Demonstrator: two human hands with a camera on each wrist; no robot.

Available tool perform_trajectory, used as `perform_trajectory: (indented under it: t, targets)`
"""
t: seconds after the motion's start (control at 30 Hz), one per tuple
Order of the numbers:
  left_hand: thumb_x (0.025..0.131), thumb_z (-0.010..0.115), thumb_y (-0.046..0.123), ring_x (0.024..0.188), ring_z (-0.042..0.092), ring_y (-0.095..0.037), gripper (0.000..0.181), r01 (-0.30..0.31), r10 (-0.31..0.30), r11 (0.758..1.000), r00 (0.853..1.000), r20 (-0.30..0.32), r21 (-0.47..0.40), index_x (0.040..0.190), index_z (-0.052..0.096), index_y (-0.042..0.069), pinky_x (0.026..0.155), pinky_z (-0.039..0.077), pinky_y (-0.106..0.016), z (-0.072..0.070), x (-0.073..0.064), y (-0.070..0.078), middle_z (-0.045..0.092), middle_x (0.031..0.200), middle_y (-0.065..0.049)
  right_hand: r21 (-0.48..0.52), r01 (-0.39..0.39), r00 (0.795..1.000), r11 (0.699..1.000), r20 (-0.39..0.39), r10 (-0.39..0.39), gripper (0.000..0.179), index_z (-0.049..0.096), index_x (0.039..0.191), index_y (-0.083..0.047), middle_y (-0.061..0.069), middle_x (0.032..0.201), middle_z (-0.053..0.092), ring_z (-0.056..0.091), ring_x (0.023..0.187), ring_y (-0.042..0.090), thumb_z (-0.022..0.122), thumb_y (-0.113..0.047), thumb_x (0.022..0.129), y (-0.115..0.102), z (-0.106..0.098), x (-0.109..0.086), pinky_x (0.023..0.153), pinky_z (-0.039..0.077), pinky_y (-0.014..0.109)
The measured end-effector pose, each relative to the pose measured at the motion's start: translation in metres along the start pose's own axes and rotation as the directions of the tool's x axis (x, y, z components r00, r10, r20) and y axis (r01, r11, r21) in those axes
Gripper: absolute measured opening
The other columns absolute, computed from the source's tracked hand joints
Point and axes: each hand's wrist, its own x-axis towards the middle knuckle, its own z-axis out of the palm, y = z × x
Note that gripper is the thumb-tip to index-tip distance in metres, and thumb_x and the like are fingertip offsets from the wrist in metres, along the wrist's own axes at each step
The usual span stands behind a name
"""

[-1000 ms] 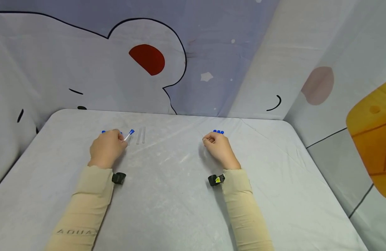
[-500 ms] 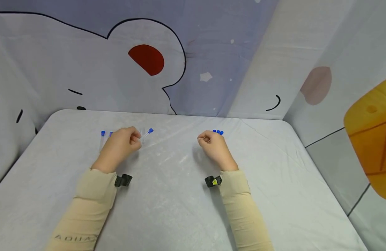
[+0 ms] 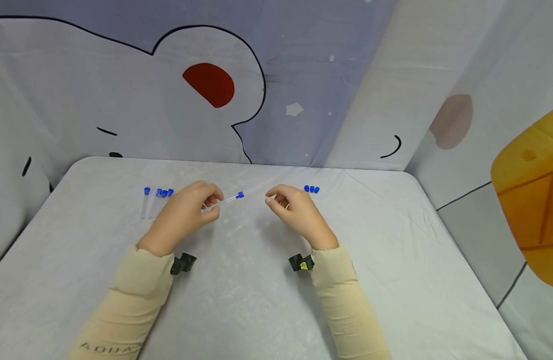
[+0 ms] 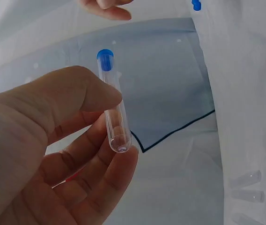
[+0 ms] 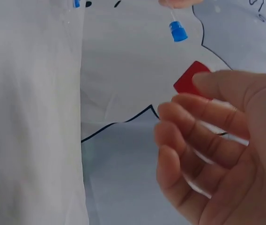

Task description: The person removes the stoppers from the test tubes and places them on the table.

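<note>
My left hand pinches a clear test tube between thumb and fingers. A blue cap sits in the tube's top, and in the head view that end points right, toward my right hand. The rounded bottom of the tube rests near the fingertips. Nothing is in my right hand; its fingers are loosely bent, with the thumb apart from them in the right wrist view. Left of my left hand, several blue-capped test tubes lie side by side, partly hidden by that hand.
Three loose blue caps are in a row just beyond my right hand. Clear tube ends show at the lower right of the left wrist view. A white cloth covers the table, and printed fabric walls stand behind and beside it.
My left hand has moved right with the capped tube, uncovering the capped tubes at the left. My right hand has come left, away from the loose caps, and its fingers have spread somewhat.
</note>
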Motion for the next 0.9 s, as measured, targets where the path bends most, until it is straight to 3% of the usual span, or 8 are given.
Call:
perform_trajectory:
  t: [0.27,0.5,0.67,0.9]
  targets:
    - [0.087,0.070,-0.003,0.086,0.060,-0.021,0.017,-0.106,0.107,0.994,0.993,0.057,-0.022,0.101,0.070,0.006,0.078,0.053,-0.038,0.004,0.000,0.005,0.065,0.094,-0.005,0.022,0.121,0.990,0.992,0.073,-0.123,0.023,0.070,0.117,-0.008,-0.003,0.092,0.067,0.060,0.080,0.010,0.064,-0.023,0.102,-0.006,0.004,0.000,0.074,0.053,0.027]
    - [0.087,0.071,-0.002,0.087,0.060,-0.021,0.017,-0.129,0.129,0.992,0.989,0.079,-0.005,0.101,0.070,0.007,0.078,0.053,-0.039,0.004,-0.001,0.010,0.065,0.095,-0.005,0.035,0.165,0.975,0.986,0.142,-0.168,0.020,0.071,0.115,-0.010,-0.004,0.097,0.067,0.059,0.085,0.009,0.065,-0.023,0.101,-0.007,0.008,0.000,0.075,0.053,0.026]
    - [0.087,0.071,-0.003,0.086,0.061,-0.021,0.016,-0.156,0.157,0.988,0.984,0.079,-0.009,0.101,0.070,0.005,0.078,0.054,-0.038,0.005,-0.001,0.011,0.065,0.094,-0.004,0.049,0.179,0.971,0.983,0.149,-0.184,0.017,0.073,0.112,-0.010,-0.004,0.097,0.068,0.059,0.084,0.008,0.064,-0.021,0.102,-0.006,0.009,0.001,0.075,0.052,0.026]
    - [0.089,0.071,-0.003,0.087,0.062,-0.020,0.018,-0.184,0.185,0.983,0.977,0.102,-0.021,0.105,0.071,0.005,0.078,0.055,-0.038,0.005,-0.002,0.012,0.065,0.096,-0.003,0.080,0.271,0.952,0.959,0.129,-0.279,0.013,0.075,0.104,-0.005,-0.003,0.086,0.062,0.051,0.076,0.009,0.066,-0.014,0.100,-0.003,0.010,-0.001,0.067,0.046,0.024]
